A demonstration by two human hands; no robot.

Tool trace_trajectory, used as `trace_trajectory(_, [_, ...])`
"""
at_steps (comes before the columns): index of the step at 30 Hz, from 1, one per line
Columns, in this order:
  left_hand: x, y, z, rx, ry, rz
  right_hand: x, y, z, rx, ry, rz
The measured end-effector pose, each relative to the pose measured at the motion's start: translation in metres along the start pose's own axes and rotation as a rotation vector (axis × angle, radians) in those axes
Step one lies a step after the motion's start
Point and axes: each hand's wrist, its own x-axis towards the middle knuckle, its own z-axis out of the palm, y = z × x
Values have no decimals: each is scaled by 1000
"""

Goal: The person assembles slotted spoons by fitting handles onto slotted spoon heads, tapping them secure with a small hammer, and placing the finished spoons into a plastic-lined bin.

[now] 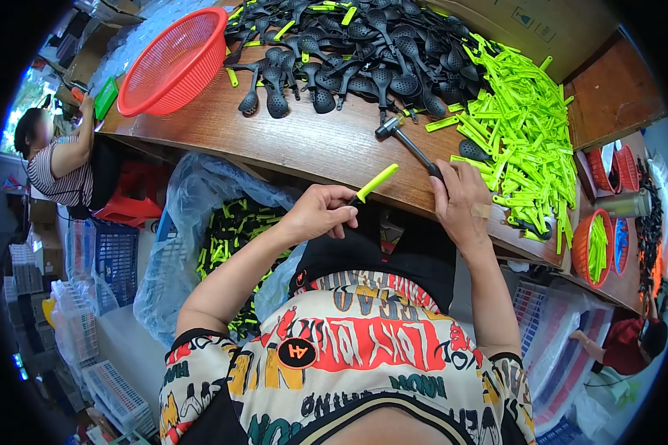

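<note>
My left hand [321, 213] is closed on a green-handled kitchen utensil. Its bright green handle [378, 182] points up and to the right, and the black part goes into my fingers, where its head is hidden. In my right hand [462, 200] is a hammer, gripped by its dark handle [417, 150]. The hammer head [387, 128] is over the wooden table [312, 144], close to the pile of black slotted spoons and ladles [378, 55]. Right of that hand lies a big heap of lime-green handles [523, 126].
A red plastic basket [174, 63] stands at the table's left. Below the table, a plastic-lined bin [193, 185] contains green-and-black utensils. An orange basket [592, 248] of green pieces is at the right. One person [63, 159] sits at the left, another [631, 345] at the right.
</note>
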Motion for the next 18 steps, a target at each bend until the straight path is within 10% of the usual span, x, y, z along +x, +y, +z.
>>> trace_trajectory(10, [1,8,14,895,111,609,14,-44,17,328,-219,-532])
trace_trajectory(18, [-35,3,-45,927,-143,145,13,-48,14,508,-236,-428])
